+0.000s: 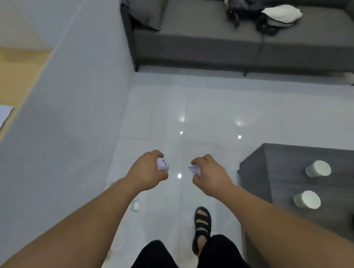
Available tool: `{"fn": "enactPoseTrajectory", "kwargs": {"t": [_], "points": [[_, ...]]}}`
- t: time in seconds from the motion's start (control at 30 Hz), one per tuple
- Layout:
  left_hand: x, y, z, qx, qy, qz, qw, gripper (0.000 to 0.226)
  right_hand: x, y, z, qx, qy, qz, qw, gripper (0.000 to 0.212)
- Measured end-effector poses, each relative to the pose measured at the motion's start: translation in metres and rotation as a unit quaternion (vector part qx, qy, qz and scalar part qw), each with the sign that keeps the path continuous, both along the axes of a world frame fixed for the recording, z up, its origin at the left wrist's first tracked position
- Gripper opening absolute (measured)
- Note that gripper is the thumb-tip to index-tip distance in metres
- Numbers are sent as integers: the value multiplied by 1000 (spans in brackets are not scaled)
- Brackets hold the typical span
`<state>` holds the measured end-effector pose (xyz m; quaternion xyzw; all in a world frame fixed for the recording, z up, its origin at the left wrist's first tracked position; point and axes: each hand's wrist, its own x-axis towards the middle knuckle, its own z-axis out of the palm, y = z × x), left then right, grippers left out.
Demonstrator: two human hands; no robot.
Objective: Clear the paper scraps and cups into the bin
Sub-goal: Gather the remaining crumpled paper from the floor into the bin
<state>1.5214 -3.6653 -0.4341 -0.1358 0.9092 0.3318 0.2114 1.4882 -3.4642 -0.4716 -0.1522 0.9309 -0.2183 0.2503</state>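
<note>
- Glossy white tiles (214, 116) cover the floor; a grey fabric sofa (201, 29) stands beyond.
- Left hand (148, 171) curls round a crumpled white paper wad (163, 164); right hand (212, 174) grips a second wad (194, 169), both above the tiles.
- White round cups (318, 168) sit on the dark wood-grain table (280, 169), back from its edge.

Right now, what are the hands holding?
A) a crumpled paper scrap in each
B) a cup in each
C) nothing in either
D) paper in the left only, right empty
A: the left hand grips a crumpled paper scrap and the right hand grips a second scrap, while the cups sit on the dark table, with neither hand touching them.
</note>
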Motion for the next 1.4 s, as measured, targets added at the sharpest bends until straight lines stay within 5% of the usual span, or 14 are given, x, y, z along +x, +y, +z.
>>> {"fn": "enactPoseTrajectory", "kwargs": {"t": [0.43,0.67,1.03,1.4], "points": [[68,144,93,13,66,-295,953,48,206,134,92,-19,74,-346,935,41],[138,314,121,14,112,-449,886,29,332,269,107,-10,83,-489,868,37],[343,594,107,24,85,-649,755,42,585,477,119,39,70,-653,753,43],[414,823,90,3,75,-742,666,55,681,652,99,37,44,-755,653,44]]}}
